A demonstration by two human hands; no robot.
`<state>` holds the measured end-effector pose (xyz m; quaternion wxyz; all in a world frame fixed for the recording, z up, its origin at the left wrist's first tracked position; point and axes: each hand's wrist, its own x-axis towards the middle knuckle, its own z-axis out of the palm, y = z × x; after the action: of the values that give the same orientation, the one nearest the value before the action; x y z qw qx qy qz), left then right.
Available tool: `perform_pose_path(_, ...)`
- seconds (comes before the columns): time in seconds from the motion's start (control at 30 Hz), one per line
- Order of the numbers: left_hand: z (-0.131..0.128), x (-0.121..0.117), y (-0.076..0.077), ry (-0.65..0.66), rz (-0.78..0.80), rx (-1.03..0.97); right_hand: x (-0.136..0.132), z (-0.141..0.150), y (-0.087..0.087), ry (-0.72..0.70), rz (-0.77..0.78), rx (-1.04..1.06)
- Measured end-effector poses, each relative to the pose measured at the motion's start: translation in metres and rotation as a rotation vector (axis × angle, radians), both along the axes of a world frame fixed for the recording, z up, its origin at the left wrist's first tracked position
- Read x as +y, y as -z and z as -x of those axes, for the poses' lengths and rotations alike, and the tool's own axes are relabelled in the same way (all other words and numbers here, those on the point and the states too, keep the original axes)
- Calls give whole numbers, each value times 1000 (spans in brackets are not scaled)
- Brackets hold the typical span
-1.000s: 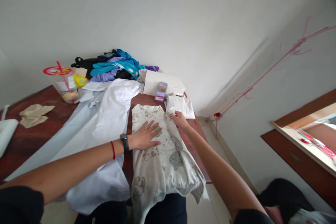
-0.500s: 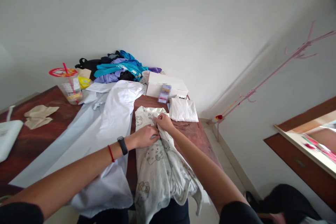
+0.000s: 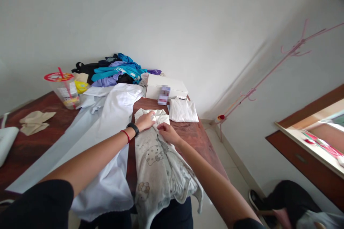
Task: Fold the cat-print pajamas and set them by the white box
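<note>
A cream garment with a cartoon cat print (image 3: 153,157) lies lengthwise on the table, its lower end hanging over the front edge towards me. Near its far end, my left hand (image 3: 145,121) rests on the cloth with bent fingers gripping a fold. Just to the right and slightly nearer, my right hand (image 3: 168,133) pinches the fabric along the middle crease. Both fingertips are partly hidden. A folded white shirt (image 3: 184,110) sits beyond my right hand, and a large white garment (image 3: 113,121) is spread out left of the printed one.
On the wooden table (image 3: 199,143) stand a plastic drink cup (image 3: 66,93) with a red straw, a beige napkin (image 3: 36,121) and a white box (image 3: 172,84). Coloured clothes (image 3: 120,69) are heaped by the wall. A pink coat rack (image 3: 268,73) leans at the right.
My left hand has moved away from me, up to the garment's far end. My right hand has come slightly nearer along the crease. The view has shifted a little.
</note>
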<state>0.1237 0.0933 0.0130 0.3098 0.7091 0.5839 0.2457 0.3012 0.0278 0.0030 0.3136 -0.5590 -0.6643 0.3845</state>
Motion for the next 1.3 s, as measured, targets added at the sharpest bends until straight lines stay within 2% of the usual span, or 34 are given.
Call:
perform_pose_path(0.1, 3, -3, 8, 7, -50, 14, -41, -28, -4, 9, -8, -49)
perform_pose_path(0.23, 9, -2, 13, 16, -67, -18, -115, -71, -16, -90, 34, -293)
perform_pose_path(0.33, 12, -1, 14, 15, -45, -62, -170, -90, -25, -129, 130, -433)
perform_pose_path(0.47, 14, -2, 16, 23, 20, -157, -227, -88, -21, -128, 189, -521)
perform_pose_path(0.53, 14, -2, 17, 23, 49, -205, -249, -77, -12, -125, 201, -538)
perform_pose_path(0.63, 14, -1, 18, 25, 86, -269, -273, -50, 11, -144, 267, -625)
perform_pose_path(0.77, 13, 2, 17, 26, 146, -348, -292, -13, 46, -219, 354, -748)
perform_pose_path(0.83, 13, 2, 15, 20, 185, -385, -296, -2, 56, -278, 386, -731)
perform_pose_path(0.9, 13, 1, 12, 14, 224, -419, -295, 0, 56, -309, 391, -659)
perform_pose_path(0.97, 14, 1, 7, 0, 257, -449, -289, -6, 46, -278, 355, -559)
perform_pose_path(1.07, 10, -1, -2, -35, 290, -481, -275, -22, 24, -109, 278, -459)
perform_pose_path(1.13, 6, -5, -7, -51, 302, -490, -267, -30, 16, 12, 258, -461)
perform_pose_path(1.2, 1, -15, -12, -38, 327, -481, -264, -33, 20, 61, 286, -489)
perform_pose_path(1.3, -4, -42, -21, 49, 412, -447, -269, -29, 41, 23, 382, -517)
